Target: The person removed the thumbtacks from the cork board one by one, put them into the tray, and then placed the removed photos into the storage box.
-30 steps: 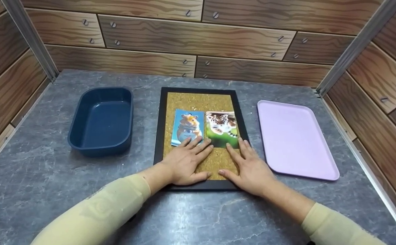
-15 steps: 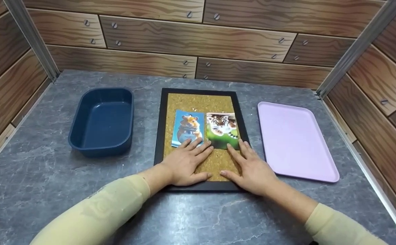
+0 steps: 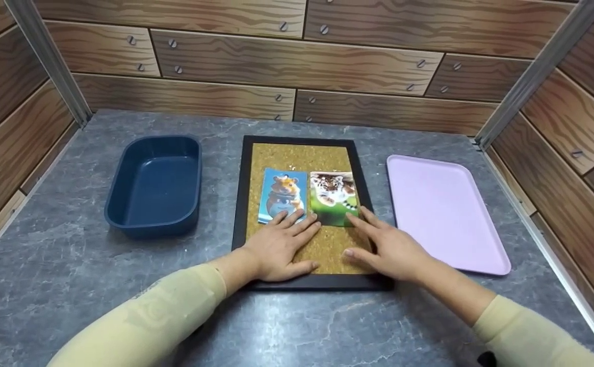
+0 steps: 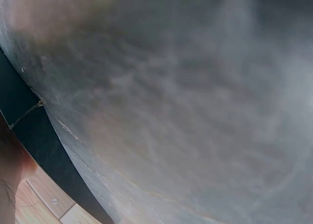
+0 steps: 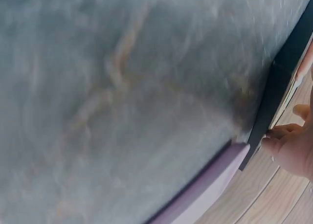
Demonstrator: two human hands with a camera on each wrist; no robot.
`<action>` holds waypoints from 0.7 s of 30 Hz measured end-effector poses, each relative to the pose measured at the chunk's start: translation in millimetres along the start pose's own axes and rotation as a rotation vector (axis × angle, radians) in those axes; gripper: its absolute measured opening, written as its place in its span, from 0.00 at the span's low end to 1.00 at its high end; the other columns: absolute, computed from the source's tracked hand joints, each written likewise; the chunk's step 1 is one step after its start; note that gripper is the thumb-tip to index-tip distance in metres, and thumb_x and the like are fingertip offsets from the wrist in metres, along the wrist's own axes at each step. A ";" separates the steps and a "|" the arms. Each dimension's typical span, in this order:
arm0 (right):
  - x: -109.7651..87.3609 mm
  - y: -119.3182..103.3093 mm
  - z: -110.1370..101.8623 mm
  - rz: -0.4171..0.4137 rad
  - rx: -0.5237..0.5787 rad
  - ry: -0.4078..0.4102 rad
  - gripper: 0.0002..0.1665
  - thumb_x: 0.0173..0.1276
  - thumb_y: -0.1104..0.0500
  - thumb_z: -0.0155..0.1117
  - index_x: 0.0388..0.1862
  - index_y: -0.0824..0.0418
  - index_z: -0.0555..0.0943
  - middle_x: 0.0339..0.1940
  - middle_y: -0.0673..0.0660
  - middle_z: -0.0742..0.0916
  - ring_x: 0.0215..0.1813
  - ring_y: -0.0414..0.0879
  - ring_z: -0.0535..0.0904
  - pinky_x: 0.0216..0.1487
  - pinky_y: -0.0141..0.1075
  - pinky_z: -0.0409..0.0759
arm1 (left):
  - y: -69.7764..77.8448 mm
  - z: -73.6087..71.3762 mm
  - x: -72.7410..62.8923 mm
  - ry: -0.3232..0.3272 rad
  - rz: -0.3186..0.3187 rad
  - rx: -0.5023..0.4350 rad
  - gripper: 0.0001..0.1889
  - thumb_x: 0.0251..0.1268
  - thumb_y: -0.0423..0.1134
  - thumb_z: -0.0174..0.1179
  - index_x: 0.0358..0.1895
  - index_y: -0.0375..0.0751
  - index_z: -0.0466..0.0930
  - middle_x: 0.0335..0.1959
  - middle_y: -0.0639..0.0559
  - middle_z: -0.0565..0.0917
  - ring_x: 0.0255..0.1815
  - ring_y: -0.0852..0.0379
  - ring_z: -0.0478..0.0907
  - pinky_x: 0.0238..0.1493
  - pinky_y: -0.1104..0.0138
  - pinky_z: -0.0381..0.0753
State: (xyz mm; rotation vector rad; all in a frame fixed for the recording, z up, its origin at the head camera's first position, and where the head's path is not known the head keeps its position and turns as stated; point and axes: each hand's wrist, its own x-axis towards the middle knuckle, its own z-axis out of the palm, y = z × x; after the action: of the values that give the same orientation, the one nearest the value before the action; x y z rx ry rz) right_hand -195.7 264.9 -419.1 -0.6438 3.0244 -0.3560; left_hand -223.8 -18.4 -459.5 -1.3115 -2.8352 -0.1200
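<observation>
In the head view, a cork board (image 3: 322, 250) with a black frame (image 3: 242, 204) lies on the grey table. A hamster picture (image 3: 284, 193) and a tiger picture (image 3: 333, 196) lie side by side on the cork. My left hand (image 3: 281, 250) rests spread on the board's lower left, its fingertips over the hamster picture's bottom edge. My right hand (image 3: 393, 250) hovers or lies over the lower right side, fingers extended, fingertips by the tiger picture's lower right corner; contact is unclear. The wrist views mostly show table, with the frame's edge (image 4: 46, 141) in the left one.
A deep dark blue container (image 3: 151, 230) stands on the left of the table. To the right lies a shallow lilac tray (image 3: 444, 214), close to my right forearm. Wood-patterned walls (image 3: 225, 56) with metal corner posts enclose the table at the back and sides.
My right hand has shifted to the right and turned slightly, uncovering more of the frame's lower right corner. My left hand and both pictures stay in place. The head view has tilted slightly.
</observation>
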 end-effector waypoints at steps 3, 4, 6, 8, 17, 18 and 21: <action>6.9 4.4 -10.5 -0.016 0.011 0.019 0.48 0.65 0.26 0.54 0.79 0.42 0.58 0.79 0.60 0.61 0.66 0.66 0.73 0.61 0.61 0.74 | -0.2 -0.1 0.2 0.003 0.003 -0.001 0.45 0.68 0.75 0.28 0.80 0.50 0.43 0.81 0.53 0.46 0.82 0.48 0.41 0.79 0.48 0.46; 9.9 5.9 -14.3 -0.019 0.017 0.025 0.48 0.64 0.26 0.55 0.78 0.42 0.58 0.79 0.59 0.61 0.67 0.66 0.73 0.62 0.61 0.74 | -0.3 -0.2 0.0 0.004 0.005 -0.001 0.45 0.68 0.74 0.28 0.80 0.50 0.43 0.81 0.53 0.46 0.82 0.48 0.41 0.79 0.48 0.46; 16.7 9.2 -21.6 -0.032 0.033 0.037 0.47 0.64 0.27 0.56 0.78 0.40 0.58 0.79 0.57 0.62 0.67 0.66 0.72 0.63 0.61 0.72 | -0.7 0.0 -0.4 0.005 0.008 0.000 0.45 0.68 0.74 0.28 0.80 0.49 0.44 0.81 0.53 0.46 0.82 0.48 0.41 0.79 0.48 0.46; 23.5 13.4 -28.4 -0.054 0.050 0.053 0.46 0.64 0.28 0.57 0.77 0.39 0.59 0.78 0.56 0.64 0.68 0.64 0.72 0.65 0.60 0.71 | -0.6 0.9 -0.3 0.003 0.009 -0.001 0.45 0.68 0.74 0.28 0.80 0.49 0.43 0.81 0.53 0.46 0.82 0.48 0.41 0.79 0.48 0.46; 60.9 31.8 -47.8 -0.224 0.141 0.180 0.38 0.62 0.40 0.70 0.68 0.53 0.75 0.64 0.57 0.82 0.63 0.56 0.79 0.65 0.51 0.75 | -1.0 1.5 -0.5 -0.016 -0.004 -0.006 0.45 0.68 0.75 0.28 0.80 0.51 0.41 0.82 0.55 0.44 0.82 0.49 0.39 0.79 0.49 0.44; 65.4 33.1 -49.1 -0.223 0.165 0.183 0.37 0.61 0.41 0.71 0.67 0.54 0.76 0.63 0.57 0.83 0.62 0.56 0.80 0.64 0.51 0.76 | -0.9 1.2 -0.5 -0.014 -0.003 -0.005 0.45 0.68 0.75 0.28 0.80 0.51 0.41 0.82 0.55 0.44 0.82 0.49 0.39 0.79 0.49 0.44; 78.3 34.9 -53.4 -0.178 0.257 0.171 0.35 0.60 0.44 0.73 0.64 0.55 0.79 0.61 0.57 0.84 0.61 0.55 0.81 0.62 0.50 0.78 | -0.4 0.6 -0.7 -0.007 0.003 -0.004 0.45 0.68 0.75 0.28 0.80 0.51 0.42 0.82 0.54 0.44 0.82 0.48 0.40 0.79 0.49 0.44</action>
State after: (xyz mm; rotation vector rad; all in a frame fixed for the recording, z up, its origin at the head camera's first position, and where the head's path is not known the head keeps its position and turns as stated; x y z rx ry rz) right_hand -285.1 275.7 -373.6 -0.9042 3.0046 -0.8304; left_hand -223.7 -19.2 -460.2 -1.3187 -2.8400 -0.1218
